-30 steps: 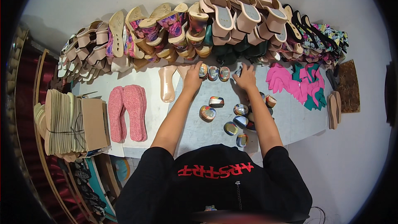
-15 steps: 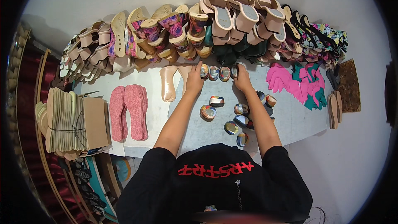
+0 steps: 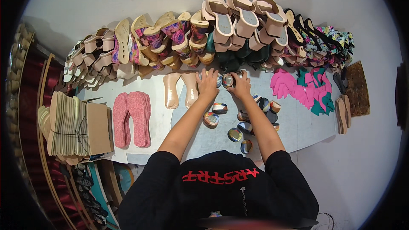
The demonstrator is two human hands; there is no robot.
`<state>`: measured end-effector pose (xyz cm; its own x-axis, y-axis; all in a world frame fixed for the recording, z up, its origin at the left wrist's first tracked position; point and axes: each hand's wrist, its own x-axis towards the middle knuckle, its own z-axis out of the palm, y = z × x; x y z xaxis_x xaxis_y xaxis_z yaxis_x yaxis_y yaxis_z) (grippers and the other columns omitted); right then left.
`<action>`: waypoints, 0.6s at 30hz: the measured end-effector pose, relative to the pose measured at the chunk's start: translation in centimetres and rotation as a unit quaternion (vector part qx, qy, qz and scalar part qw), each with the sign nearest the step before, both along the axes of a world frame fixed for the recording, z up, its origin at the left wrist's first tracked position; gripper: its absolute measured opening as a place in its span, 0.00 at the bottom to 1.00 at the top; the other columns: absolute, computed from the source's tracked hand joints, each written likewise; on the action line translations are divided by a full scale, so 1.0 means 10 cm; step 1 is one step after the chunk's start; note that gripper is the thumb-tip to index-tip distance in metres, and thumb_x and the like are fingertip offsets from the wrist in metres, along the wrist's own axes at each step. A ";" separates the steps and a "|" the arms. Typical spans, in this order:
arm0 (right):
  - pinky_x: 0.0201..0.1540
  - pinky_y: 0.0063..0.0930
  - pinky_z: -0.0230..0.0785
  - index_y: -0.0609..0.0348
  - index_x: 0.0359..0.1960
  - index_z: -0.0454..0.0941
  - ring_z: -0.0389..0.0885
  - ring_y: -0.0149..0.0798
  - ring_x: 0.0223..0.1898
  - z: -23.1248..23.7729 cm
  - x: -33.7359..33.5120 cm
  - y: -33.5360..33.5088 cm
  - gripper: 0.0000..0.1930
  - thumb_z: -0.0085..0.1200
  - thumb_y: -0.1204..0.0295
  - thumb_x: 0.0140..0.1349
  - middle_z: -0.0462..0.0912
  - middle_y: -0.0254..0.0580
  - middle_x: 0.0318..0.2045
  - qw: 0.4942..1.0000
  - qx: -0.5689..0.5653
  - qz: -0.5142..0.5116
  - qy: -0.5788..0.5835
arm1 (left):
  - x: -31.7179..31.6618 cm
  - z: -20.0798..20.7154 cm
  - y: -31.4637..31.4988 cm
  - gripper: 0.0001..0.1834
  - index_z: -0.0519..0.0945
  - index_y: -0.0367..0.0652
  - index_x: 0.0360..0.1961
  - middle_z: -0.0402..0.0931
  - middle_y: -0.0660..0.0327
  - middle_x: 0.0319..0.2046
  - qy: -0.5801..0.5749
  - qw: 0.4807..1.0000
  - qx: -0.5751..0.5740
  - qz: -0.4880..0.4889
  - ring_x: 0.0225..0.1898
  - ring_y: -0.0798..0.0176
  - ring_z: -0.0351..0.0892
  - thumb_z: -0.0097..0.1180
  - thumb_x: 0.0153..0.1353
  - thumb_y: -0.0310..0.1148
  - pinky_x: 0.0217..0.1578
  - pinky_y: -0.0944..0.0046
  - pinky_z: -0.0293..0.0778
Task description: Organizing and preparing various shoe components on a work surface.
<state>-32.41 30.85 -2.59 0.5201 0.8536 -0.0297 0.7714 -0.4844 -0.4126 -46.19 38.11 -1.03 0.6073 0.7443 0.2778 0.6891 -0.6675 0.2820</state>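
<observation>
A short row of glossy multicoloured shoe heels stands at the far middle of the table. My left hand (image 3: 208, 86) lies over its left part, fingers spread and bent round the heels, with one patterned heel (image 3: 219, 80) showing at its right side. At the right end, my right hand (image 3: 241, 87) has its thumb and fingers round the heels, one of them a heel (image 3: 228, 80) with a shiny top. Fingers partly hide the row. Nearer me are a striped heel (image 3: 220, 108), a round-faced heel (image 3: 211, 119) and several more, some behind my right forearm.
Clear-topped beige insoles (image 3: 171, 91) lie left of my left hand, pink insoles (image 3: 139, 119) beyond them. Bundled soles (image 3: 70, 123) stand at the far left. Finished sandals (image 3: 221, 21) are piled along the back. Pink and green cut pieces (image 3: 304, 87) lie at right.
My left hand has shifted right, its fingers now spread over the left heels. My right hand has come slightly left, closer to it. The view has tilted a little.
</observation>
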 end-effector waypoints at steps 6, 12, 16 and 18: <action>0.44 0.47 0.65 0.33 0.49 0.66 0.65 0.58 0.47 0.06 -0.03 0.01 0.37 0.68 0.64 0.31 0.56 0.50 0.54 1.000 -0.010 0.005 -0.014 | 0.10 -0.14 0.16 0.33 0.72 0.49 0.42 0.69 0.65 0.41 0.101 0.995 -0.002 -0.015 0.54 0.55 0.59 0.69 0.27 0.35 0.56 0.40 0.38; 0.45 0.44 0.64 0.43 0.51 0.64 0.65 0.53 0.47 -0.03 0.07 -0.01 0.38 0.68 0.67 0.31 0.59 0.45 0.52 1.000 0.023 -0.003 -0.017 | 0.10 -0.06 0.13 0.30 0.73 0.49 0.38 0.70 0.63 0.39 0.067 0.997 -0.004 -0.028 0.53 0.54 0.60 0.69 0.26 0.37 0.57 0.40 0.37; 0.46 0.42 0.64 0.53 0.51 0.61 0.65 0.52 0.47 -0.18 0.20 -0.02 0.39 0.67 0.71 0.32 0.60 0.46 0.51 0.997 0.078 -0.004 0.014 | 0.14 0.00 0.08 0.33 0.73 0.51 0.41 0.70 0.61 0.40 0.081 0.996 -0.032 -0.032 0.55 0.52 0.57 0.69 0.27 0.41 0.57 0.38 0.33; 0.46 0.41 0.63 0.58 0.51 0.60 0.65 0.53 0.47 -0.21 0.25 -0.05 0.38 0.65 0.75 0.33 0.62 0.46 0.50 0.993 0.113 0.006 0.022 | 0.16 0.00 0.06 0.33 0.73 0.52 0.42 0.69 0.61 0.41 0.081 0.995 -0.038 -0.033 0.55 0.51 0.56 0.69 0.29 0.42 0.57 0.38 0.32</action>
